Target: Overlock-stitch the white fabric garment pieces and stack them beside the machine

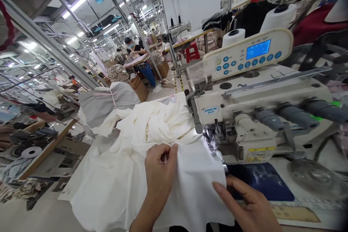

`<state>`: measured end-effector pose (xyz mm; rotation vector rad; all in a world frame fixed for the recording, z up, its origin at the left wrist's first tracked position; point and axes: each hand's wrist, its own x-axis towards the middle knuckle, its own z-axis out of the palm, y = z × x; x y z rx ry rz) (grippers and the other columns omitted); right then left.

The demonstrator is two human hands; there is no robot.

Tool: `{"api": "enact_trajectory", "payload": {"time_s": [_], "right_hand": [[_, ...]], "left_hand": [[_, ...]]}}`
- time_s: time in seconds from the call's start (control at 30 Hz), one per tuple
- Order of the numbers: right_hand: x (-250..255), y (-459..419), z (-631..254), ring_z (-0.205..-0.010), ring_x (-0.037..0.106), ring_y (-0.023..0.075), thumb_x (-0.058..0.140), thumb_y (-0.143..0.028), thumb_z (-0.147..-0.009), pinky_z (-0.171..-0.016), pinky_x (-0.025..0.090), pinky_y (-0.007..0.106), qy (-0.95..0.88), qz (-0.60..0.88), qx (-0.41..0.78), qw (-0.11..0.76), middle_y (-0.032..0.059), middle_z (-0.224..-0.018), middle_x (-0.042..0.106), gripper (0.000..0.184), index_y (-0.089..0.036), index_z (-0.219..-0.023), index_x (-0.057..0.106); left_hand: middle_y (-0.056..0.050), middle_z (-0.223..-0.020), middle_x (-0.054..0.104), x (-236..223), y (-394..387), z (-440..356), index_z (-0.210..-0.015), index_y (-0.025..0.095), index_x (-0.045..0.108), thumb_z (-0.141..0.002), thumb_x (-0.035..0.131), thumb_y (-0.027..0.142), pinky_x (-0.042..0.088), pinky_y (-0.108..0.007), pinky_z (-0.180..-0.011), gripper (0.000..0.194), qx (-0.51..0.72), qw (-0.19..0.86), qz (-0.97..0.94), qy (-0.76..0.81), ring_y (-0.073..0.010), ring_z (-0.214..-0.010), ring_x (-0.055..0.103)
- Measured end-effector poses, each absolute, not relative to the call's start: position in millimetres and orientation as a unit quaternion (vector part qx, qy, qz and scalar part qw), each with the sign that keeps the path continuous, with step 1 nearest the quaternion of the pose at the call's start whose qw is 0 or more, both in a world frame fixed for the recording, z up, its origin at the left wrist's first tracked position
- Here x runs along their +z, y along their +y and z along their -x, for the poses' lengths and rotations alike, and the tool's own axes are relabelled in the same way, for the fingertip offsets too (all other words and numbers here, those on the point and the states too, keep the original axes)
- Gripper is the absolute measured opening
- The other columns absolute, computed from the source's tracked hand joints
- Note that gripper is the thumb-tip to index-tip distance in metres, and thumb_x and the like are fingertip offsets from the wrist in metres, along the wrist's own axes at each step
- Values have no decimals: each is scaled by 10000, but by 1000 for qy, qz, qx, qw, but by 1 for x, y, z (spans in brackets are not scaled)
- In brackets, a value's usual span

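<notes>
White fabric (pixel 108 181) spreads over the sewing table and hangs down at the front. My left hand (pixel 161 168) pinches a fold of it, thumb and forefinger together, left of the needle area. At the cloth's right edge, my right hand (pixel 246 203) grips the border, thumb on top and fingers underneath. This edge runs up beside the presser foot (pixel 213 145) of a JACK overlock sewing machine (pixel 261 116), where a lamp lights the cloth. More cream-white cloth (pixel 160 121) lies bunched behind my left hand.
A grey bundle tied with a pink strip (pixel 108 99) sits at the table's far left. The machine's control panel (pixel 247 56) and white thread cones (pixel 233 37) stand at upper right. A dark blue pad (pixel 263 181) lies below the machine. A masked co-worker (pixel 133 47) sits farther back.
</notes>
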<state>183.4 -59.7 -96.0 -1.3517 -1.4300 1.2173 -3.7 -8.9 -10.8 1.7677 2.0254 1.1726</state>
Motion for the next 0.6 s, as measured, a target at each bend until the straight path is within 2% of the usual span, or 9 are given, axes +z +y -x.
{"api": "enact_trajectory", "payload": {"time_s": [0.13, 0.27, 0.43, 0.53, 0.6], "right_hand": [[-95, -56, -183, -670, 606, 130, 557, -483, -880, -588, 451, 136, -575, 525, 457, 429, -16, -716, 653, 321, -208, -745, 653], [-96, -56, -182, -677, 616, 139, 540, -481, -890, -634, 464, 157, -577, 526, 458, 425, -10, -728, 660, 337, -199, -740, 648], [-98, -56, -183, -690, 615, 144, 529, -486, -898, -628, 468, 161, -575, 524, 470, 418, -4, -746, 657, 339, -198, -754, 636], [-98, -55, -182, -722, 624, 146, 551, -473, -889, -655, 472, 153, -575, 518, 462, 432, -4, -776, 669, 312, -202, -768, 649], [-97, -55, -182, -708, 617, 143, 552, -472, -888, -609, 471, 145, -572, 520, 463, 433, -5, -764, 661, 309, -206, -776, 661]], "left_hand": [[45, -523, 405, -9, 3, 6, -543, 182, 441, -851, 564, 388, 325, -264, -613, 391, 393, 105, -609, 681, -116, -557, 381], [43, -527, 443, -5, 13, 6, -551, 180, 498, -838, 589, 389, 326, -262, -604, 367, 396, 97, -615, 675, -116, -556, 405], [55, -515, 412, 2, 33, 8, -548, 176, 470, -852, 584, 347, 333, -254, -596, 367, 400, 66, -640, 652, -104, -534, 377], [58, -500, 423, 6, 49, 10, -553, 173, 464, -879, 568, 316, 377, -268, -635, 371, 377, 14, -670, 639, -101, -512, 379], [33, -564, 527, 8, 51, 6, -617, 169, 515, -891, 556, 261, 409, -305, -692, 293, 347, -74, -691, 630, -121, -553, 456]]}}
